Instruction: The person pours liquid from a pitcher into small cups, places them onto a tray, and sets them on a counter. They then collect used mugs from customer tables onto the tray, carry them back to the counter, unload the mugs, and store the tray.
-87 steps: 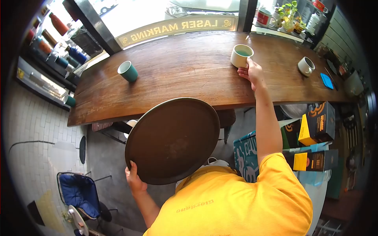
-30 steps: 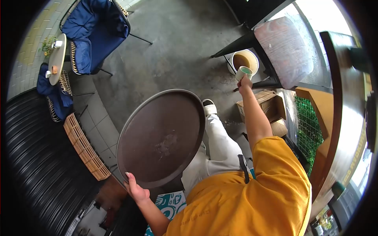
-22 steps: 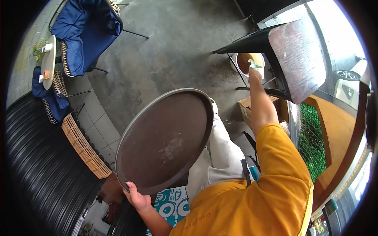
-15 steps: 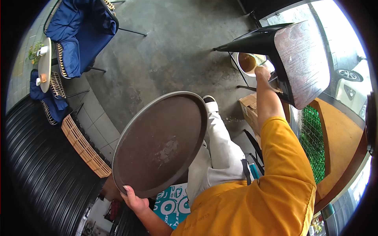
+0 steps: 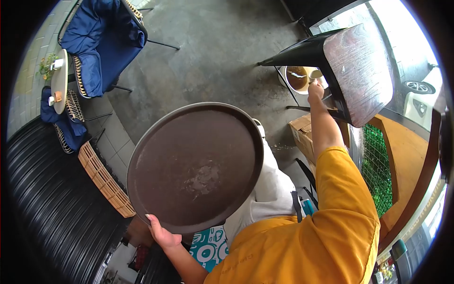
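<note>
At the right edge of the bucket [image 5: 283,78]: low and slow

The right hand [image 5: 316,89] grips the cup [image 5: 316,74], which looks tipped. Holding it low should mean fewer splashes. The left hand [image 5: 164,235] holds the tray [image 5: 198,161] by its lower left edge, thumb on top, other fingers hidden. A firm hold should keep it steady.

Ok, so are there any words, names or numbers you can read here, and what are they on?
None can be read for sure.
Yellow shirt: faint marks like letters, too faint to read.
Strip by the window: letters, too slanted and blurred to read.
Teal-and-white pattern: bold shapes; I can't tell if they're letters.
Tray and cup: no writing showing.
</note>
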Demonstrator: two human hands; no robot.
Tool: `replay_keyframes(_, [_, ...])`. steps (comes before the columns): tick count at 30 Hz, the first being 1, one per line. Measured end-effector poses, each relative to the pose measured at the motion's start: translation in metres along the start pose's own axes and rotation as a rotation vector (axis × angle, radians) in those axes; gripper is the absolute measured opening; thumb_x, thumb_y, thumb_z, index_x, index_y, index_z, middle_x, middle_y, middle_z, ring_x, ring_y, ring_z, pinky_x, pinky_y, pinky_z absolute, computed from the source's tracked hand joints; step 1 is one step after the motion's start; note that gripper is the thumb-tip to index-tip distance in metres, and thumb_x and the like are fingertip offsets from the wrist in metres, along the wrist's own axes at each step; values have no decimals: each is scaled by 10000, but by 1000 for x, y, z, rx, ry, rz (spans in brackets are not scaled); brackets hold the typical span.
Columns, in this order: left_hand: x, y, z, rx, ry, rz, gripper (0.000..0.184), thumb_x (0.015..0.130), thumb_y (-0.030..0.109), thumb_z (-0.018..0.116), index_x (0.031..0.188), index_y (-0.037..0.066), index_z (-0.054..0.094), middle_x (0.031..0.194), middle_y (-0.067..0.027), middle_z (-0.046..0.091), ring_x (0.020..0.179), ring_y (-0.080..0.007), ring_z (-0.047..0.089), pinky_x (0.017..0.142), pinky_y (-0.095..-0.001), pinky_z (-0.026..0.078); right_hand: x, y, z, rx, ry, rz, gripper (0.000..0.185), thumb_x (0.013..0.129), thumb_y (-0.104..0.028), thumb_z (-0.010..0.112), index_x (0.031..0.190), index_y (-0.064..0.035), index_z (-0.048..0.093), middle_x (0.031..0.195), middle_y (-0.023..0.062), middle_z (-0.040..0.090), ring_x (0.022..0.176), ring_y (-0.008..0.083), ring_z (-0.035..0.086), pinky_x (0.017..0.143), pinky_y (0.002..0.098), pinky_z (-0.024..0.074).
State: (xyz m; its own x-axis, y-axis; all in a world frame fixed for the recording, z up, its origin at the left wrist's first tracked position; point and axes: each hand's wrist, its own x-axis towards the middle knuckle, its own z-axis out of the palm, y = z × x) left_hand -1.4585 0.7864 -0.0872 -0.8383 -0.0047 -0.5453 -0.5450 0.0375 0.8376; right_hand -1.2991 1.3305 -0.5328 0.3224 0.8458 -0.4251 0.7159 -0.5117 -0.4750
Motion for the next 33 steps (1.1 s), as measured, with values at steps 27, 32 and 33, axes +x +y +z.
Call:
replay_keyframes(27, [-47, -47, -124, -221, -862, -525, 477, 1006, 360, 505, 1335, 15, 521, 1328, -130, 582, 1203, -299, 566, 1032, -442, 442, -508, 110, -444, 971, -620, -253, 420, 977, -405, 551, 891, -7, 652, 724, 97, 648, 529, 118, 543, 476, 254, 411])
replay_keyframes(32, [-89, -48, -80, -73, -998, -584, 462, 1009, 353, 502, 1325, 16, 531, 1307, -127, 594, 1189, -294, 574, 1027, -430, 446, -544, 155, -473, 704, -465, -280, 438, 960, -409, 603, 833, -4, 709, 717, 20, 662, 581, 58, 573, 520, 226, 478])
replay_keyframes(33, [-100, -50, -70, -45, -1036, -606, 460, 1010, 353, 501, 1323, 18, 531, 1301, -125, 597, 1184, -293, 577, 1022, -429, 450, -548, 166, -482, 688, -431, -280, 442, 957, -413, 608, 823, -5, 711, 706, 14, 659, 582, 56, 575, 518, 225, 477])
